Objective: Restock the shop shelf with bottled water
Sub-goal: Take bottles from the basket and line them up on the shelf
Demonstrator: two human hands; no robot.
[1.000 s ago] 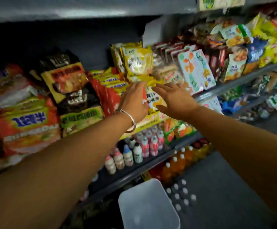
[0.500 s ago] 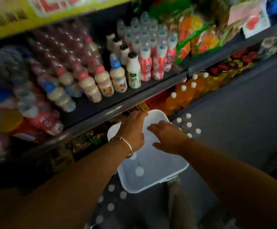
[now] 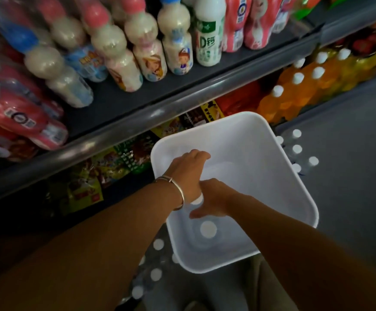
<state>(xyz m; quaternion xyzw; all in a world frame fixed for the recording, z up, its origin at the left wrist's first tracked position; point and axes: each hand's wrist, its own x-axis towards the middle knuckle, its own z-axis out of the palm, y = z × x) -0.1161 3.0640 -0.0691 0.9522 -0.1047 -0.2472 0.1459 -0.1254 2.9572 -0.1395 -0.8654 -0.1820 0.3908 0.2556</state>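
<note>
Water bottles with round white caps (image 3: 208,229) stand in the square white plastic bin (image 3: 294,176), and both my hands, left (image 3: 188,173) and right (image 3: 211,199), have dropped from the snack shelf into it, curling round caps, though I cannot tell if they grip yet.

Quick count of what's visible: one white bin (image 3: 261,140), with two white bottle caps showing inside it, one (image 3: 208,229) in the open and one (image 3: 197,200) tucked between the hands. Two hands in there, left (image 3: 187,173) and right (image 3: 214,198). One bangle (image 3: 178,191). Orange drink bottles (image 3: 294,90) below: six white caps I can make out. One green-label milk bottle (image 3: 208,37).
</note>
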